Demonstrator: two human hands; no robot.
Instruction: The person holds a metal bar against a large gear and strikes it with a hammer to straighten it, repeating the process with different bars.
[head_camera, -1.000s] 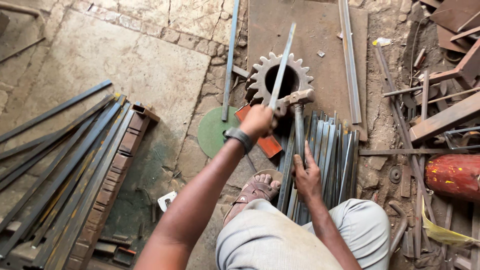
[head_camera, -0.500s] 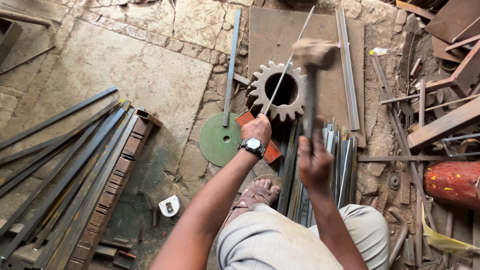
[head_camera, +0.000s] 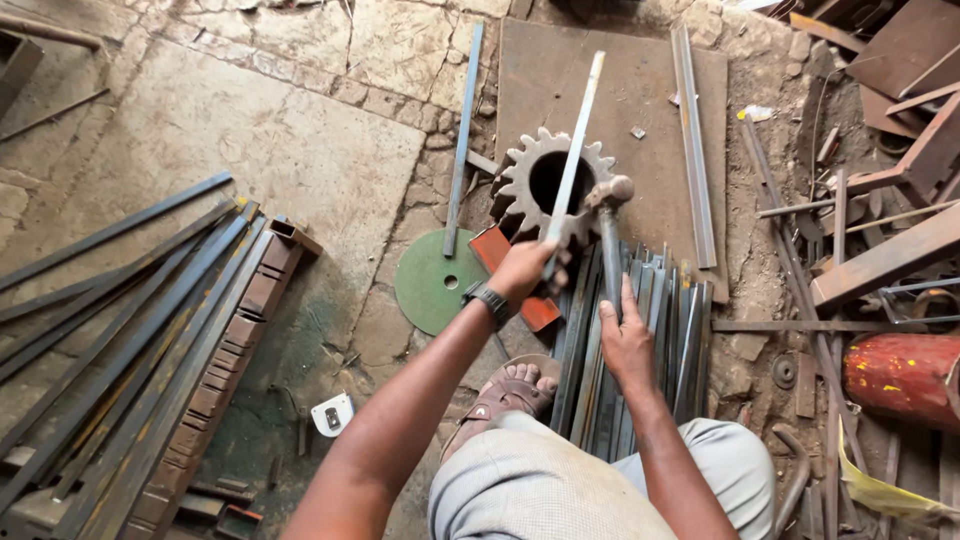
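the left hand (head_camera: 525, 268) is gripping a flat metal strip (head_camera: 573, 160), fingers closed round it, bracing it across the toothed gear (head_camera: 548, 182) as an anvil. the right hand (head_camera: 625, 340) is clasping a hammer (head_camera: 608, 230), head resting on the strip over the gear's right rim. bundled strips (head_camera: 655, 340) are crowding the near side; a green disc (head_camera: 432, 280) is lying left.

Scrap metal (head_camera: 880, 150) right, bare floor (head_camera: 250, 130) left
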